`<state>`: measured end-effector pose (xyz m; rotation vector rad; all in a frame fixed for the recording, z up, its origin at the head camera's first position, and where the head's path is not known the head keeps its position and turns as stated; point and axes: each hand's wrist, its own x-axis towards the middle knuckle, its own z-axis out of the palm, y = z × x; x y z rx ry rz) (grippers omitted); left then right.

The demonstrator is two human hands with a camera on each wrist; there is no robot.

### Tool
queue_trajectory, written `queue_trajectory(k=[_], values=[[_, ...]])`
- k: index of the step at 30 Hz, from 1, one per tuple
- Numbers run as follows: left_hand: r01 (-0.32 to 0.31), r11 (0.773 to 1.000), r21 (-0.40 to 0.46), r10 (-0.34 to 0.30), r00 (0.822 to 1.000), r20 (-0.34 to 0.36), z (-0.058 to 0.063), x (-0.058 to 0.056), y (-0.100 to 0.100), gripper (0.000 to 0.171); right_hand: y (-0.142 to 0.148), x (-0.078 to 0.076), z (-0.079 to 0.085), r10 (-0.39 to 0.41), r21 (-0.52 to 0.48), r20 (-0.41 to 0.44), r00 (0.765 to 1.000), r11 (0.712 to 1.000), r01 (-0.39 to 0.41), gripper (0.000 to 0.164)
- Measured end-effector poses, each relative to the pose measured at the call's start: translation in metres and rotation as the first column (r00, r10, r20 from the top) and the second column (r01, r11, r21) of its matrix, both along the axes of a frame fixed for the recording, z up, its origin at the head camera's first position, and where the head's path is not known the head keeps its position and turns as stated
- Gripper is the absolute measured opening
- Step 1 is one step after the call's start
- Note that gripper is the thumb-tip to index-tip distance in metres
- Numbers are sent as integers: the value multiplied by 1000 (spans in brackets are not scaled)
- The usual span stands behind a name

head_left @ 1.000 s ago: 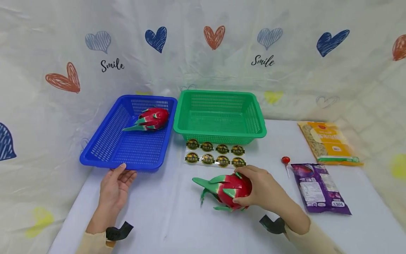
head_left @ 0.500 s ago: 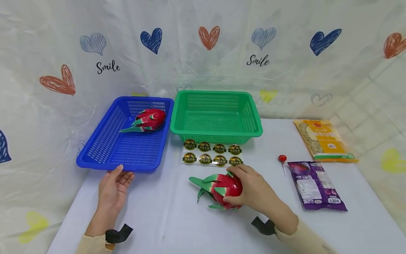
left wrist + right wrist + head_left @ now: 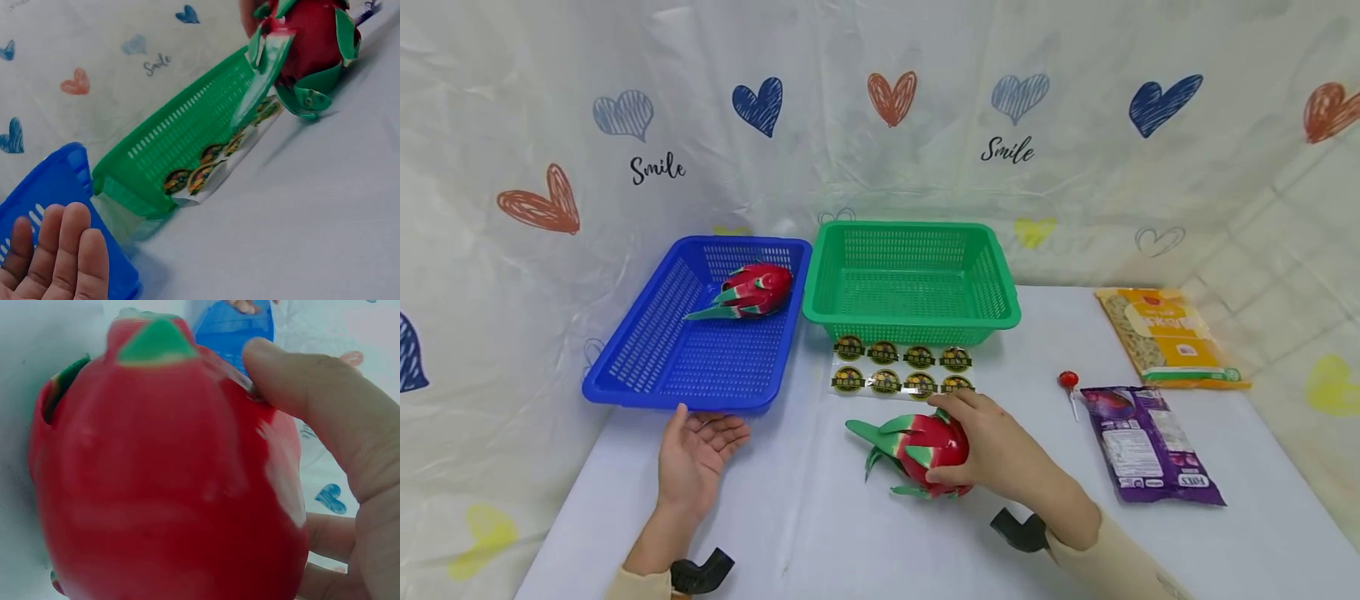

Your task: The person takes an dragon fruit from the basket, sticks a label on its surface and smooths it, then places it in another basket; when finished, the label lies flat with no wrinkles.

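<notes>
My right hand (image 3: 992, 446) grips a red dragon fruit (image 3: 938, 442) with green scales on the white table, its long green tip pointing left. In the right wrist view, the thumb and fingers lie around the side of the fruit's smooth red body (image 3: 169, 475). Palm up, my left hand (image 3: 696, 467) is just in front of the blue basket (image 3: 722, 371), its fingers slightly bent and nothing in them. The left wrist view has the straight fingers (image 3: 67, 250) overlapping the basket's wall. Another dragon fruit (image 3: 763, 287) lies inside the blue basket, towards the back right.
A green basket (image 3: 910, 325) stands right beside the blue one. In front of it lies a sheet of round black-and-gold stickers (image 3: 901, 367). To the right are a red lollipop (image 3: 1068, 380), a purple packet (image 3: 1150, 450) and a yellow-orange packet (image 3: 1172, 337). A heart-printed curtain (image 3: 940, 158) hangs behind.
My left hand has let go of the blue basket's front rim and moved a little right and nearer to me. The right hand keeps its grip on the dragon fruit.
</notes>
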<state>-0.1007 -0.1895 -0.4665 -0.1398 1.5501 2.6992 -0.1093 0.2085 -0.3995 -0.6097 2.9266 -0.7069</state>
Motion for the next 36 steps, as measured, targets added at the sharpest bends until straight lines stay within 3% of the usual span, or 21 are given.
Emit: queue_trajectory(k=[3,6,9,13,18,21,25,31,36], values=[[81,993,-84,-87,994,-67,-3,1,8,55,0,2,0,21,13,19,1000,1000,-21,89],[118,962,-246,-124,992,-11,-3,-2,22,53,0,3,0,29,24,17,999,999,-29,88],[157,890,-428,-125,987,103,-1,-10,40,47,0,3,-1,32,40,3,999,999,-32,88],[201,799,-567,-112,976,188,-3,-22,64,36,1,4,-1,38,55,-15,999,998,-37,89],[199,690,-696,-93,978,188,-11,-47,89,23,5,5,-1,40,40,-38,998,998,-39,90],[173,633,-755,-84,984,156,-13,-66,99,25,9,4,-1,36,3,-27,999,999,-36,86],[128,614,-779,-88,992,94,-16,-89,108,41,16,1,-1,24,-84,46,999,996,-20,81],[77,618,-783,-72,997,42,-20,-114,118,52,30,-8,4,30,-170,83,996,985,-15,63],[79,670,-738,-42,997,68,-23,-124,121,50,40,-18,11,19,-202,58,998,979,-7,44]])
